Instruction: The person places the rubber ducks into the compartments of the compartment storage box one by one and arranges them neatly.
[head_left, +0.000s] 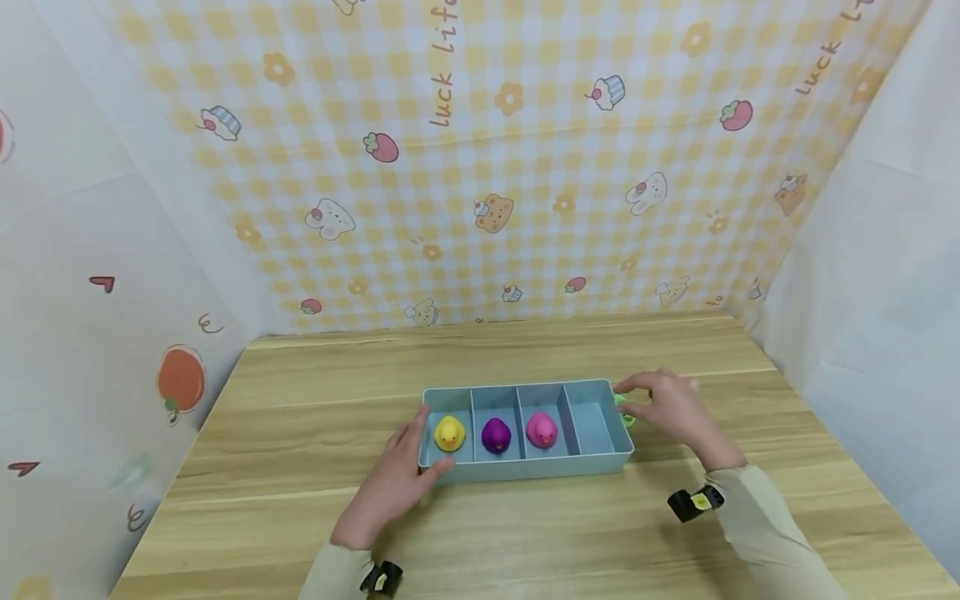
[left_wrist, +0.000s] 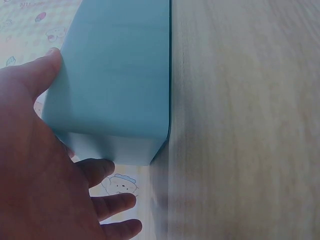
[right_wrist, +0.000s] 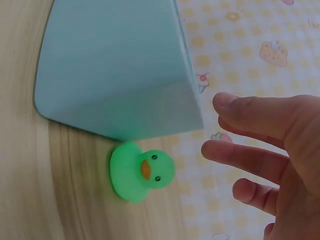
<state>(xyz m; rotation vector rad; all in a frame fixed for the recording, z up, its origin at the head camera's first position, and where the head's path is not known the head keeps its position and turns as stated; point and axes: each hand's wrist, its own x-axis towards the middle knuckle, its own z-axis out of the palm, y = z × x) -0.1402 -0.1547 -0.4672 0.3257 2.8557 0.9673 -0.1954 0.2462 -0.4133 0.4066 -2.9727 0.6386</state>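
A pale blue divided box (head_left: 525, 471) stands on the table. Its compartments hold a yellow duck (head_left: 449, 434), a purple duck (head_left: 496, 436) and a pink duck (head_left: 542, 430); the rightmost has nothing in it. My left hand (head_left: 397, 479) rests at the box's left end, thumb along the front rim, other fingers loose by the end wall; the index finger is mostly hidden in the left wrist view. A green duck (right_wrist: 135, 172) sits on the table against the right end wall. Above and beside it hovers my right hand (right_wrist: 280, 160), fingers spread and apart from the duck.
The wooden table (head_left: 337, 367) meets a yellow checked cloth (head_left: 465, 250) at the back. White sheets hang at the left (head_left: 112, 333) and right (head_left: 862, 333) sides. Wood surface extends in front of the box and to either side.
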